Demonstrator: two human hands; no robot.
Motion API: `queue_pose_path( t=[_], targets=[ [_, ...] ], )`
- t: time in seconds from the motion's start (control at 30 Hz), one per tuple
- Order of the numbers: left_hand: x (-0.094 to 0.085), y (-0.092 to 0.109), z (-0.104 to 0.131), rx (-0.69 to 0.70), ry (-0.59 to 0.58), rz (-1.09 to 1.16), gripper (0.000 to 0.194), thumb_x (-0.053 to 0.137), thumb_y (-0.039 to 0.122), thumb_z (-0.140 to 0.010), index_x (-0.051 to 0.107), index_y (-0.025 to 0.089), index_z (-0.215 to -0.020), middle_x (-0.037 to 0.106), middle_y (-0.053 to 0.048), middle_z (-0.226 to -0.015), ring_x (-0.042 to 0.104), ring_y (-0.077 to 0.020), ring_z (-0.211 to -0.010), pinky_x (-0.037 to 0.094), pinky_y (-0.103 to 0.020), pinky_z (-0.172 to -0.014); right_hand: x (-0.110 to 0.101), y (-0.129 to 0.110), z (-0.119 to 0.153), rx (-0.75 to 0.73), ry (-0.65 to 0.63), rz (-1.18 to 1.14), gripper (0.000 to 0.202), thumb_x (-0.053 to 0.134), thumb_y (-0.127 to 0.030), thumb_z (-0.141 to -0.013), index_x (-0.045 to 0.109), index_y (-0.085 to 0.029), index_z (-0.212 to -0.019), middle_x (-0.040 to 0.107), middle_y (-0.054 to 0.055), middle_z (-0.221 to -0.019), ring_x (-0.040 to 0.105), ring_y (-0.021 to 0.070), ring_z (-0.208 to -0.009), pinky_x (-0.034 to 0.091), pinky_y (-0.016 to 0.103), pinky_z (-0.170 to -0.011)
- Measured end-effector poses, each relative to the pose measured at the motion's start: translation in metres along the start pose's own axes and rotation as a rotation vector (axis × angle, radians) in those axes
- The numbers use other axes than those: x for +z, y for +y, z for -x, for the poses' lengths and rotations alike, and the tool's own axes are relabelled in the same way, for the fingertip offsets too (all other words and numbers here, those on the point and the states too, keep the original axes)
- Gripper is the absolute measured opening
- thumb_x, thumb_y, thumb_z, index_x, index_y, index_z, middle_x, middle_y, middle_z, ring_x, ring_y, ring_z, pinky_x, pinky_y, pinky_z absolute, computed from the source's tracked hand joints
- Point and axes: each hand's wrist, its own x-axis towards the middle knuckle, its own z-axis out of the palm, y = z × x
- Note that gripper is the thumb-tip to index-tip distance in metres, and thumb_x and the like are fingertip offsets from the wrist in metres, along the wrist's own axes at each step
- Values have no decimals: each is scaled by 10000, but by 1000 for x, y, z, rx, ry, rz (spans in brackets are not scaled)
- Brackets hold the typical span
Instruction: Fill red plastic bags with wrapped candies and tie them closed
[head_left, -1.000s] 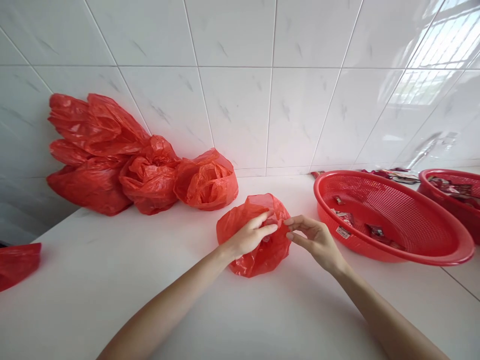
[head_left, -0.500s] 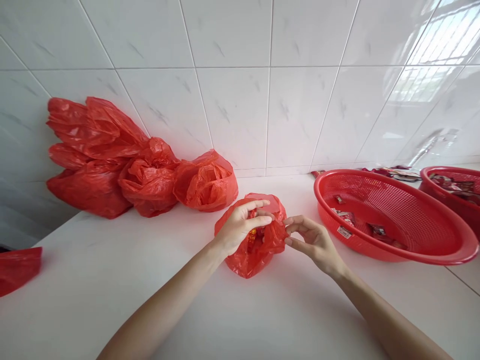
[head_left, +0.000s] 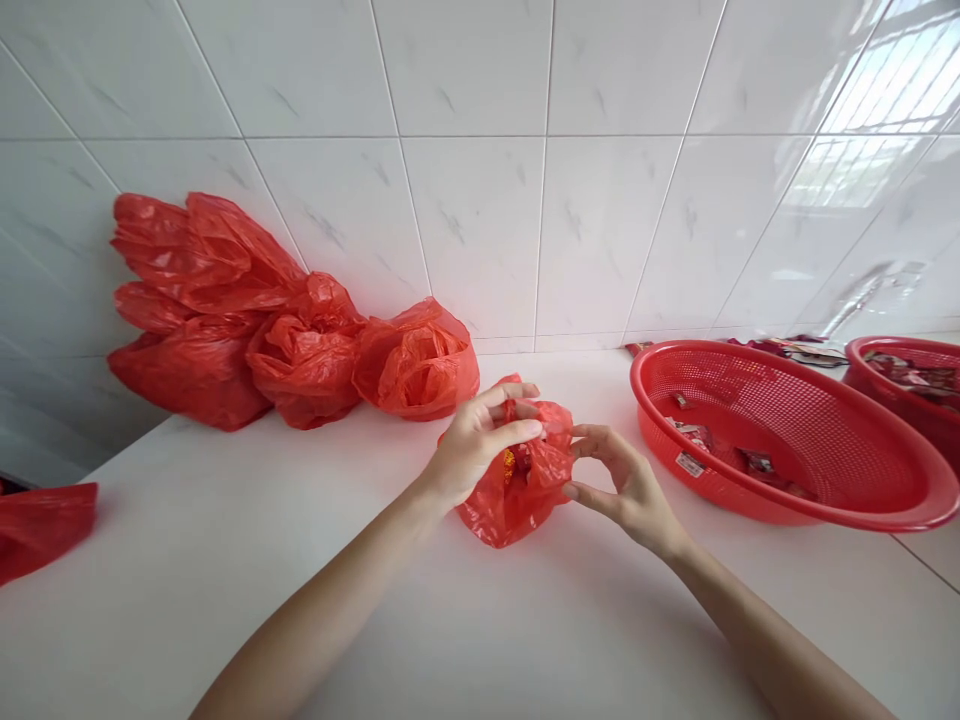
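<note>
Red bag (head_left: 501, 515) sits mouth-up on the counter (head_left: 435, 640) between the left hand (head_left: 466, 450), curled over its left side, and the right hand (head_left: 639, 502), touching its right edge, thumbs and fingers apart.

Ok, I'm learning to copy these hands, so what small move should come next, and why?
Probably ease the right hand toward the left hand, gathering the red bag's rim: the fingers of both are at its upper edge, and the mouth gapes enough to show something yellow inside.
</note>
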Motion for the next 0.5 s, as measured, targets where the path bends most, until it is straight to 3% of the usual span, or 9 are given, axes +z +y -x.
queue_pose_path(
  t=[0.1,0.3,0.43,0.5],
  targets=[
    [-5,20,6,110,25,33,285,823,222,-715,727,206,-982,647,13,-827,617,-116,-765,517,-250,-738,3,8,0,-30,22,166,485,802,-413,-798,593,-285,-1216,675,67,-1159,630,258,-1072,512,448,-989],
    [-12,39,11,222,33,18,293,823,168,-676,752,207,-957,625,3,-818,581,-127,-773,509,-259,-723,12,16,2,-35,-29,320,499,763,-493,-814,598,-257,-1222,696,85,-1109,642,262,-1005,541,439,-908],
    [-16,41,11,259,78,-6,328,829,156,-647,751,222,-959,637,-1,-828,594,-152,-812,509,-288,-763,16,16,2,-29,-30,366,231,699,-476,-870,668,-254,-927,707,44,-837,644,244,-800,530,435,-816],
    [-17,44,10,276,132,-9,315,828,159,-641,747,225,-938,647,0,-836,608,-159,-832,510,-294,-783,15,14,2,-25,2,387,248,653,-449,-902,633,-249,-756,670,26,-715,622,227,-707,518,426,-784]
  ],
)
